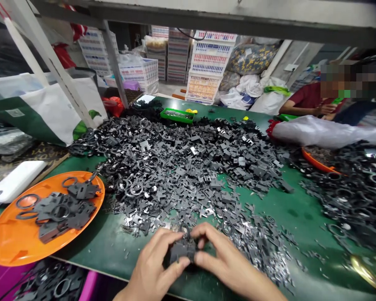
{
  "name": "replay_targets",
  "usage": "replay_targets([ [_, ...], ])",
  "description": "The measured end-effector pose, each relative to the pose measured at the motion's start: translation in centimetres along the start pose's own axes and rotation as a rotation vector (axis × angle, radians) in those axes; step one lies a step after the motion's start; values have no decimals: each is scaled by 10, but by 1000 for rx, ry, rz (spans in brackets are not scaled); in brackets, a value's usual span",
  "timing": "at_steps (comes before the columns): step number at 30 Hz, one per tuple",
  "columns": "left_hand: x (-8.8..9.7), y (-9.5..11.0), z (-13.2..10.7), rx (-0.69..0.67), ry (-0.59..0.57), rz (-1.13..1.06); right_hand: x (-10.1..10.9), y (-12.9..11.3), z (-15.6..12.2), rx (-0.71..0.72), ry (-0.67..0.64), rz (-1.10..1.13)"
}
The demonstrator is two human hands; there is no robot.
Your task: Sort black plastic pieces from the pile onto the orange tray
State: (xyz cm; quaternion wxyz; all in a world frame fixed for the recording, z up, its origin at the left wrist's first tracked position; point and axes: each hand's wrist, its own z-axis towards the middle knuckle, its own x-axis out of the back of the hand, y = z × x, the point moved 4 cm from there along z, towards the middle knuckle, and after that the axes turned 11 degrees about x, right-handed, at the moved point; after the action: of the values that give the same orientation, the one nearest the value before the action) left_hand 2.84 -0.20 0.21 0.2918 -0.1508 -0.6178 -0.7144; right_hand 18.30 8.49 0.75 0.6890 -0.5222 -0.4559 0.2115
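Observation:
My left hand and my right hand meet low in the head view, just above the table's front edge. Their fingers pinch a dark stamped metal part from both sides, with a metal ring showing at its top. A large heap of loose dark metal plates and rings spreads across the green-topped table in front of my hands. To the left, an orange round tray carries a smaller stack of similar parts.
A second heap of rings and plates lies at the right, beside a person in a dark red shirt. A small green tray stands beyond the main heap. A magenta bin holding dark parts sits below the table edge. White plastic crates stand behind.

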Motion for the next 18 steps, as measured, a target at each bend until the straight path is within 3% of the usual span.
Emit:
replay_targets([
  [3, -11, -8, -9, 97, 36, 54, -6, 4, -21, 137, -41, -335],
  [6, -25, -9, -13, 123, 35, 105, -14, 10, -35, 215, -36, -503],
  [13, -31, -16, -13, 225, -24, 131, -14, 23, -35, 207, -4, -687],
  [16, -30, -22, -14, 261, -76, 170, -13, 25, -33, 186, -13, -703],
  [18, -28, -23, -14, 270, -45, 187, -12, 25, -31, 137, -33, -658],
])
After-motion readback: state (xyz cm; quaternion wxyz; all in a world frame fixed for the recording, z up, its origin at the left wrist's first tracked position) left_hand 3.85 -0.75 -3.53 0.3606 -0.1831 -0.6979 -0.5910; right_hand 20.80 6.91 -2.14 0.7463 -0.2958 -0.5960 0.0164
